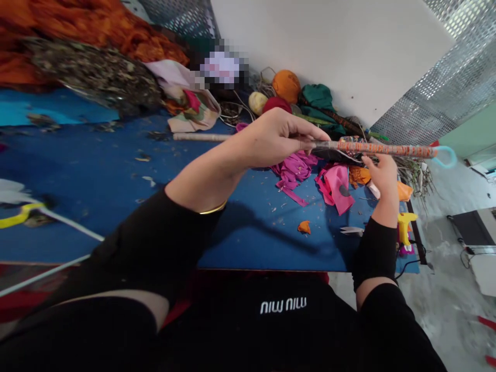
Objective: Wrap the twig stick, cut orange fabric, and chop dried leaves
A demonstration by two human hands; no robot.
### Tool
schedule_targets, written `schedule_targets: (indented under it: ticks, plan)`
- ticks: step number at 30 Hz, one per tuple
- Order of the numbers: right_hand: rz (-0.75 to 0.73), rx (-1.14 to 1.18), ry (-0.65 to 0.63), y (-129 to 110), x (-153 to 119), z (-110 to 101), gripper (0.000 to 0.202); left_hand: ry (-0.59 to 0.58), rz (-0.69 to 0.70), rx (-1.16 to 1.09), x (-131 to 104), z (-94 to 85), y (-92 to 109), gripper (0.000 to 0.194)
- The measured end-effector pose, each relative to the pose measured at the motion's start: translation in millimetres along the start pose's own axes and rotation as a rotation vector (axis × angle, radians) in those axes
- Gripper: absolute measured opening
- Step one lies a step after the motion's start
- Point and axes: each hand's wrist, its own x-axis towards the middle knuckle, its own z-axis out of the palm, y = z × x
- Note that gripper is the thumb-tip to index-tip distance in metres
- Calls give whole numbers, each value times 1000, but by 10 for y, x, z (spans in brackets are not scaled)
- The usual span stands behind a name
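Note:
A long thin stick (387,150) runs nearly level across the view above the table. Its right half is wrapped in grey and orange material, and a light blue loop (447,156) projects from the right end. My left hand (277,135) is closed around the stick near its middle, thumb and fingers pressed together. Further right, my right hand (383,173) is at the wrapped part from below, its fingertips partly hidden at the stick. Below lie bunched magenta cloth (292,170), a pink cloth piece (337,186), an orange scrap (304,227) and scissors (352,230), partly covered by my right sleeve.
A blue table (248,237) carries a pile of dry leaves (101,72), orange fabric (108,26) and several fabric balls (287,86) at the back. A yellow glue gun (405,227) stands at the right edge. White panel (333,46) rises behind.

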Motion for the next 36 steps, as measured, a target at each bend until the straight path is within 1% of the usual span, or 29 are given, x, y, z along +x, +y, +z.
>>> schedule_targets:
  ticks: [1,2,5,7,8,10,12,14,16,18,19,23,24,26,30,33,36]
  plan:
    - [-39,50,32,-109,-5,109,34,18,8,-15,8,29,-2,41]
    - [-80,182,36,-235,-24,217,38,28,15,-27,17,57,-6,40]
    - [-189,603,-52,-614,-140,509,53,29,48,-81,42,128,-21,39]
    - [-206,739,-74,-797,-231,637,63,26,75,-143,51,157,-23,40]
    - [-202,755,-75,-862,-272,671,63,28,78,-158,54,166,-23,40]
    - [-180,692,-53,-950,-345,674,53,50,60,-141,59,172,-24,38]
    - [-191,588,28,-1013,-404,613,45,83,33,-91,63,173,-30,37]
    - [-267,530,154,-1071,-451,536,42,118,23,-75,68,182,-42,36]
    - [-367,546,286,-1126,-487,492,38,144,19,-92,75,209,-57,35]
    - [-433,600,350,-1168,-507,499,36,157,21,-132,83,257,-70,34]
    - [-456,644,348,-1181,-509,520,36,155,26,-152,89,286,-77,33]
    - [-522,866,249,-1189,-477,630,37,138,46,-186,112,401,-113,34]
    - [-520,903,252,-1189,-468,647,37,145,46,-179,115,424,-122,35]
    - [-486,939,296,-1198,-464,656,38,176,45,-155,111,464,-135,36]
    - [-363,903,365,-1265,-551,598,38,248,8,-74,56,538,-106,36]
    - [-262,804,349,-1328,-657,541,39,262,-18,23,2,576,-48,34]
    - [-191,726,286,-1350,-717,502,42,241,-12,110,-25,565,-9,32]
